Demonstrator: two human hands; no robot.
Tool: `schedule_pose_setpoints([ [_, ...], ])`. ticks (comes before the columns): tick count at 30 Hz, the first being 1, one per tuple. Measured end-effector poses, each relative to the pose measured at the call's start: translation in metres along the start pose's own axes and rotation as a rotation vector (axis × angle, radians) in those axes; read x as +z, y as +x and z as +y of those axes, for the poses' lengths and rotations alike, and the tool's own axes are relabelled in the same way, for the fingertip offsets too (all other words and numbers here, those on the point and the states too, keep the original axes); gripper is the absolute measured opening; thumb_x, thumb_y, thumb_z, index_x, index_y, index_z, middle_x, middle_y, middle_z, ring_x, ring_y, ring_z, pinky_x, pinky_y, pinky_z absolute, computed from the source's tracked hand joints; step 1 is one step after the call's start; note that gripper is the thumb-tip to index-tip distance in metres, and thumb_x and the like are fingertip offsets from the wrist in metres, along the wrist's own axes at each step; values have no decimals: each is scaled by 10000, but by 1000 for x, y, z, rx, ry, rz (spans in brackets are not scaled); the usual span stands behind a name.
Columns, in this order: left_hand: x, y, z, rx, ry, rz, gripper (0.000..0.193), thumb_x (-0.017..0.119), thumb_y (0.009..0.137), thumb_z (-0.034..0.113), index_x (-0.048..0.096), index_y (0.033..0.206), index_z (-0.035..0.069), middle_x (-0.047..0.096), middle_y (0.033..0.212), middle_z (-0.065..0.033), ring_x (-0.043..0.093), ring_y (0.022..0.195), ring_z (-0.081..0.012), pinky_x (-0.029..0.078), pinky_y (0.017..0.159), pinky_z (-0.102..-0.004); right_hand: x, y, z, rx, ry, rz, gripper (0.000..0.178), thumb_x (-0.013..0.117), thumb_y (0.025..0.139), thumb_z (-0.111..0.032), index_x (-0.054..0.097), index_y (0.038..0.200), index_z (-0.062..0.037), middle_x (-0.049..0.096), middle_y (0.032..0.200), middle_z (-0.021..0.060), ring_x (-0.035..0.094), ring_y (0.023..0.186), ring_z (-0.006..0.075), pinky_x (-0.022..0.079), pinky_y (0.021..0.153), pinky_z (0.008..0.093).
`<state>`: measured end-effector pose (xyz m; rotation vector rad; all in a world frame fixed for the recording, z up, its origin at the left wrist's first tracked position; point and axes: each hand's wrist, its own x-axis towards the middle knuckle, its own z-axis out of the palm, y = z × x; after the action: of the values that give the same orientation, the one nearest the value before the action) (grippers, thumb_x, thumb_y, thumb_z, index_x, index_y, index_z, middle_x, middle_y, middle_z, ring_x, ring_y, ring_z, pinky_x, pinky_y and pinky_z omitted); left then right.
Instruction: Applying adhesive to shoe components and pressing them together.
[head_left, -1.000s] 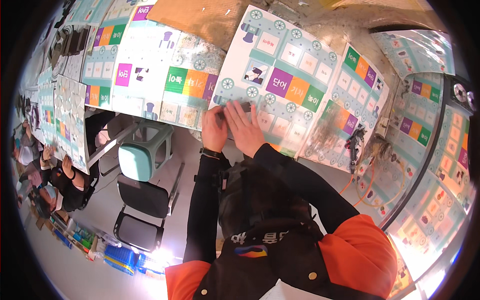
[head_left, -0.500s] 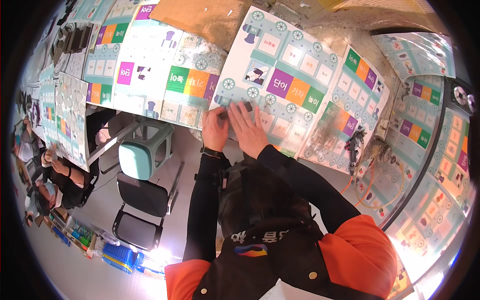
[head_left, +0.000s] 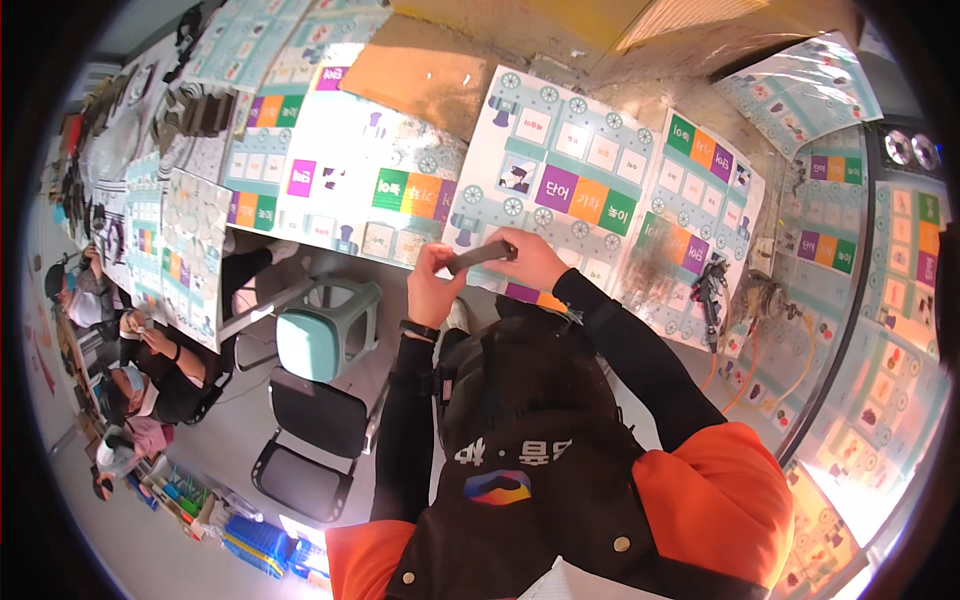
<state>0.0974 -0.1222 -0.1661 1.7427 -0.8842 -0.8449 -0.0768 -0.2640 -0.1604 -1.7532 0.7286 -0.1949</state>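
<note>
A person in a dark apron over orange and black sleeves stands at a long desk (head_left: 420, 80) that runs across the top of the frame, both hands raised just left of centre. The left hand (head_left: 432, 285) and the right hand (head_left: 535, 262) are each closed on one end of a flat dark strip (head_left: 480, 257) — the left pinching its lower-left end, the right gripping its upper-right end — so that the strip hangs tilted between them, just above the near edge of the desk.

Directly behind the hands lies a printed game sheet (head_left: 555, 175) with white cards and purple, orange and green blocks. More sheets of the same kind cover the desk to the left and upper left, and others line the curved surface at the right of the frame. A pale green stool (head_left: 320, 335) and a black chair (head_left: 315, 425) stand below the desk, left of the person; seated people are at the far left edge.

Judging by the spread, many sheets are already laid out, while the strip is not yet set down — where it belongs cannot be told.
</note>
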Motion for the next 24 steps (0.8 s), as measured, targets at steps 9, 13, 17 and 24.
schedule_pose_setpoints([
  [9, -78, -52, 61, -24, -99, -107, 332, 783, 771, 43, 593, 1044, 35, 643, 884, -29, 611, 800, -83, 519, 707, -257, 25, -50, -116, 43, 119, 24, 317, 806, 833, -280, 685, 1011, -48, 688, 891, 108, 650, 824, 205, 517, 753, 342],
  [13, -109, -82, 103, 88, -36, -97, 302, 775, 774, 58, 599, 1017, 24, 665, 884, -61, 645, 803, -114, 537, 740, -279, 39, -68, -146, -102, 125, 36, 319, 819, 826, -274, 699, 1029, -60, 709, 823, 81, 663, 738, 193, 525, 717, 329],
  [17, -133, -116, 133, 150, 143, -70, 304, 754, 758, 58, 594, 1013, 14, 684, 869, -96, 676, 796, -157, 547, 762, -299, 50, -89, -181, -186, -133, -41, 325, 816, 830, -265, 702, 1056, -60, 726, 833, 98, 681, 722, 197, 529, 695, 327],
  [24, -146, -166, 137, 186, 18, -142, 294, 749, 779, 2, 614, 1040, 13, 687, 897, -74, 673, 834, -133, 538, 775, -279, 78, -138, -211, -163, -212, -13, 279, 782, 865, -236, 698, 1066, -61, 711, 791, 84, 669, 716, 146, 524, 691, 315],
])
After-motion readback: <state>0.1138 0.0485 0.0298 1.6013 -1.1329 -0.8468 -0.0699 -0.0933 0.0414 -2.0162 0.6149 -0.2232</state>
